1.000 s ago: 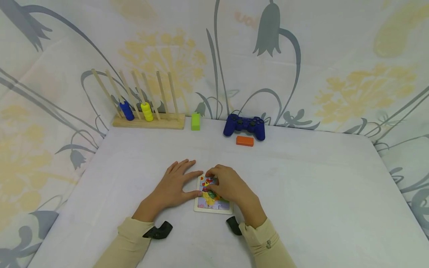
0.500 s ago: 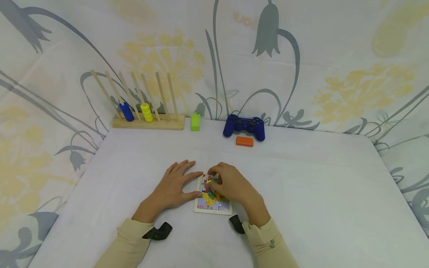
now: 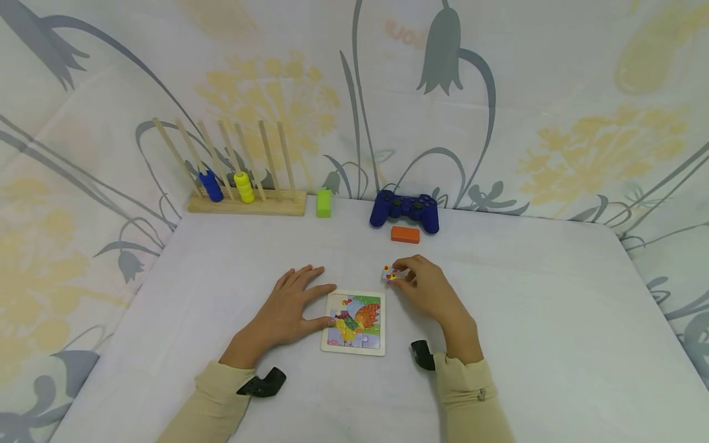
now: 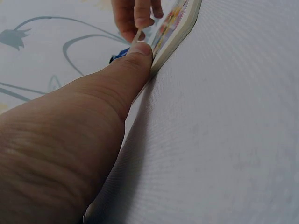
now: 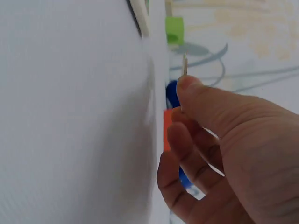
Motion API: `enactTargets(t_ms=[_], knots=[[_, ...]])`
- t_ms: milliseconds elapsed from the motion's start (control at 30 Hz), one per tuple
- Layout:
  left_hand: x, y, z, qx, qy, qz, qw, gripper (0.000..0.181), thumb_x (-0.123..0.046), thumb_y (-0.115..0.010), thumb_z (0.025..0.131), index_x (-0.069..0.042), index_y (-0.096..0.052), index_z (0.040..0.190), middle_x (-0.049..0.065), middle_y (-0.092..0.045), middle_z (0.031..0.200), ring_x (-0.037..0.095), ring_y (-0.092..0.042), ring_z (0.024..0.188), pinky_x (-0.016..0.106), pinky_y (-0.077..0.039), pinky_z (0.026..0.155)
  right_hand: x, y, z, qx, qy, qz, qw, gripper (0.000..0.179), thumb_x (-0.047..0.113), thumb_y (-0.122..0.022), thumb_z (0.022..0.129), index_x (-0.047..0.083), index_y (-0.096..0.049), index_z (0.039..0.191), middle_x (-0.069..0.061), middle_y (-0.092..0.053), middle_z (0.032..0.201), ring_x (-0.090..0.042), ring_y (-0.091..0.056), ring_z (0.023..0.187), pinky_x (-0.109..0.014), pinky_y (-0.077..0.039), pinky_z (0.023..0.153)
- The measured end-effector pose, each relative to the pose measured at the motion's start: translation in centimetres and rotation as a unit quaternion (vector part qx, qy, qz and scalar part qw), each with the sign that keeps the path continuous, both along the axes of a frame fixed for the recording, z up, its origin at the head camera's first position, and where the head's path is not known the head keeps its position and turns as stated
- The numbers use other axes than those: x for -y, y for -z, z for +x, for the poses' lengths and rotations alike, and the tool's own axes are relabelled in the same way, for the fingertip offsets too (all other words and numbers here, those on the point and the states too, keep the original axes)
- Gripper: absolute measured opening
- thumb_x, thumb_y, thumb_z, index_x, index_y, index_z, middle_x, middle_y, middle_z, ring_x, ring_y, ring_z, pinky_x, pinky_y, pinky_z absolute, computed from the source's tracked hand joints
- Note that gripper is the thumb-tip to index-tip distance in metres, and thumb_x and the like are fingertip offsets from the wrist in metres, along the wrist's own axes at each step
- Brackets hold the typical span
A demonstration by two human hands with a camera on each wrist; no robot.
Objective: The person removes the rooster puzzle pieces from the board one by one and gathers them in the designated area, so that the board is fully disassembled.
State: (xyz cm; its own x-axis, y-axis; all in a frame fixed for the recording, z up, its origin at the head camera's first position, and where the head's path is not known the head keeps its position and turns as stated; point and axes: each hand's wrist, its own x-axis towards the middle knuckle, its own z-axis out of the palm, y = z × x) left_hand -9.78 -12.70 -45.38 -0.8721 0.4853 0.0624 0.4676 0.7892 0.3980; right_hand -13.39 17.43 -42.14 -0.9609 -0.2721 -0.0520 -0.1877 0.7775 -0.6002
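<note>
One puzzle piece (image 3: pixel 389 274) is pinched between thumb and fingers of the right hand (image 3: pixel 434 292), just right of centre in the head view. Left of centre, the left hand (image 3: pixel 282 312) has its fingers spread, its thumb touching the left edge of the framed puzzle (image 3: pixel 360 323), which lies on the table (image 3: pixel 543 332) at lower centre. A blue controller (image 3: pixel 405 209) sits above centre.

white table (image 3: pixel 532 307) — puzzle (image 3: pixel 357 325), peg rack (image 3: pixel 279 206), green block (image 3: pixel 324 203), blue gamepad (image 3: pixel 405 208), orange block (image 3: pixel 405 235)
</note>
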Motion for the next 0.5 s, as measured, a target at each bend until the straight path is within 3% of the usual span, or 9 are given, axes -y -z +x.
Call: enactTargets(t_ms=[167, 333, 500], knots=[[0.0, 0.1, 0.0, 0.002, -0.001, -0.004, 1.0, 0.066, -0.059, -0.07, 0.088, -0.027, -0.058, 0.145, 0.009, -0.039, 0.163, 0.035, -0.03, 0.154, 0.059, -0.019, 0.128, -1.5, 0.4, -0.2, -0.011, 0.034, 0.01, 0.9993, 0.031, 0.014, -0.067, 0.098, 0.002, -0.066, 0.127, -0.018, -0.064, 0.126, -0.033, -0.064, 0.109, -0.049, -0.055, 0.097], [-0.1, 0.1, -0.1, 0.004, -0.002, -0.002, 1.0, 0.066, -0.058, -0.07, 0.088, -0.027, -0.058, 0.145, 0.009, -0.039, 0.163, 0.035, -0.029, 0.154, 0.059, -0.019, 0.128, -1.7, 0.7, -0.5, -0.029, 0.047, 0.014, 0.9984, 0.029, 0.009, -0.066, 0.098, -0.001, -0.065, 0.125, -0.021, -0.063, 0.127, -0.036, -0.064, 0.111, -0.051, -0.054, 0.099], [-0.1, 0.1, -0.1, 0.003, -0.001, -0.004, 1.0, 0.066, -0.058, -0.071, 0.088, -0.027, -0.058, 0.145, 0.009, -0.039, 0.163, 0.035, -0.029, 0.154, 0.059, -0.019, 0.128, -1.5, 0.9, -0.4, -0.011, 0.076, 0.019, 0.9969, 0.036, 0.009, -0.065, 0.099, -0.001, -0.061, 0.133, -0.021, -0.059, 0.134, -0.035, -0.063, 0.114, -0.049, -0.054, 0.099]])
